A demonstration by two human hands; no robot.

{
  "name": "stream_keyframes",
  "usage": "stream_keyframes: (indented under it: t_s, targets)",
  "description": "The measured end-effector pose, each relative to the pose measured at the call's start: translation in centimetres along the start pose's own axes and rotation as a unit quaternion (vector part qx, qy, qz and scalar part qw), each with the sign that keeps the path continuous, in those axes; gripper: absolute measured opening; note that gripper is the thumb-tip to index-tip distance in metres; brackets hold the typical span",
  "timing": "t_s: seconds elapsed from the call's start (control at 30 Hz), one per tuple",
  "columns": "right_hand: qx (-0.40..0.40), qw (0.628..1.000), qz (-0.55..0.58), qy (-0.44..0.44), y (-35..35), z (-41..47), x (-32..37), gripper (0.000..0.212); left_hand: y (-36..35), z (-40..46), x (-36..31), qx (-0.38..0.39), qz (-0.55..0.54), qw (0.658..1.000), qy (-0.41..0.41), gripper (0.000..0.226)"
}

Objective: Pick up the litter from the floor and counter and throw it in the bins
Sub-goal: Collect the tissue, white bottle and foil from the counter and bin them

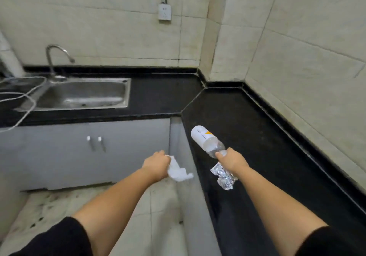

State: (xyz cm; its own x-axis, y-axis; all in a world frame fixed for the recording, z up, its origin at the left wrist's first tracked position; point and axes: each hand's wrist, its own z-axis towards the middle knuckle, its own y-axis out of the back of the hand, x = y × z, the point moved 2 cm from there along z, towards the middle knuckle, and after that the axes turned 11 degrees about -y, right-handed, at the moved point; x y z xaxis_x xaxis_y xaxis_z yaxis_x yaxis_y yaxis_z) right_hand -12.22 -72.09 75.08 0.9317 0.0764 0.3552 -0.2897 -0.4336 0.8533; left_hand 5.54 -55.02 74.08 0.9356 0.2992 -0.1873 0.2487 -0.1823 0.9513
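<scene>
My right hand (232,160) grips the neck of a clear plastic bottle (206,140) with a white label, holding it tilted with its base pointing away, above the black counter (247,117). A crumpled piece of silver foil (223,177) shows just under that hand; whether the hand holds it or it lies on the counter I cannot tell. My left hand (156,165) is closed on a crumpled white paper tissue (178,170), held in the air in front of the grey cabinets. No bin is in view.
A steel sink (83,95) with a curved tap (57,57) sits in the counter at the left. White cables (23,97) trail over its left edge. Grey cabinet doors (79,152) stand below, above a stained tile floor (59,206). Tiled walls close the corner.
</scene>
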Motion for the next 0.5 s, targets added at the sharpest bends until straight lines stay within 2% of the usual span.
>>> stream_keyframes:
  t_s: [0.27,0.5]
  targets:
    - [0.073,0.983,-0.091,0.145,-11.9,-11.5,13.5,0.057,-3.8,-19.2,13.6,-0.049,-0.068,0.978,0.189,0.03]
    - [0.167,0.938,-0.174,0.249,-26.8,-27.1,20.8,0.059,-11.2,-40.5,21.4,-0.023,-0.133,0.933,0.335,0.033]
